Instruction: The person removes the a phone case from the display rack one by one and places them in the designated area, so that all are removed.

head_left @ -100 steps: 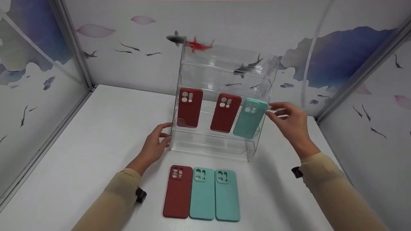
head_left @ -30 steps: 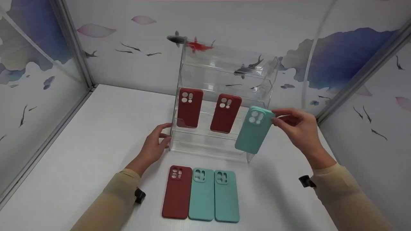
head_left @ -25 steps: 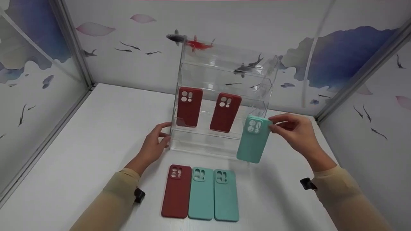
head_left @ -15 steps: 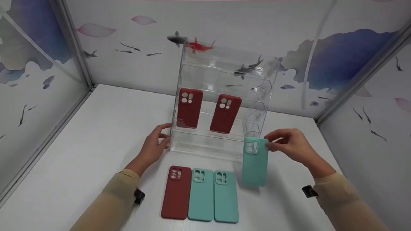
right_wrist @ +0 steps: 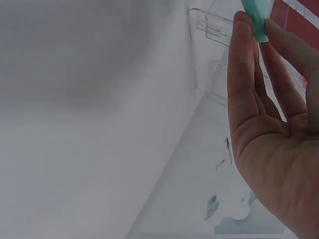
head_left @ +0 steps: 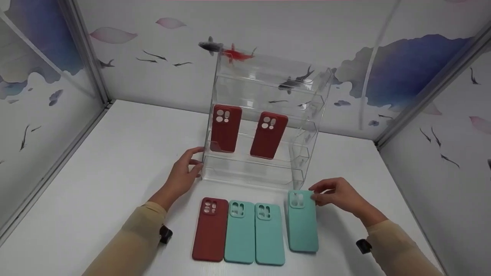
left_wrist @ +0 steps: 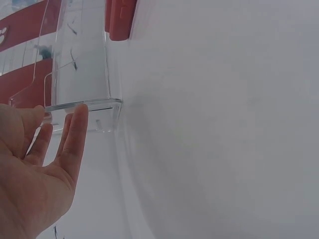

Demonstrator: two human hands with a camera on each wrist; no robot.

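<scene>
In the head view my right hand (head_left: pixel 339 195) pinches a teal phone case (head_left: pixel 303 222) by its upper right edge, thumb on one side and fingers on the other. That case is over the table with its top end tilted up. The right wrist view shows a teal corner (right_wrist: pixel 256 20) between thumb and fingertip. My left hand (head_left: pixel 184 174) touches the left side of a clear acrylic display rack (head_left: pixel 249 172), its fingers extended against the panel (left_wrist: pixel 82 104). Two red phone cases, one at the left (head_left: pixel 226 132) and one near the middle (head_left: pixel 269 136), stand in the rack.
On the white table (head_left: pixel 126 153), a red phone case (head_left: pixel 211 230) and two teal ones, the middle (head_left: pixel 240 234) and the right (head_left: pixel 270 235), lie side by side in front of the rack. Printed walls (head_left: pixel 153 76) enclose the table at the back and sides.
The teal phone case has left the right end of the rack's shelf in my right hand and come down toward the table, right of the lying row. My left hand stays put.
</scene>
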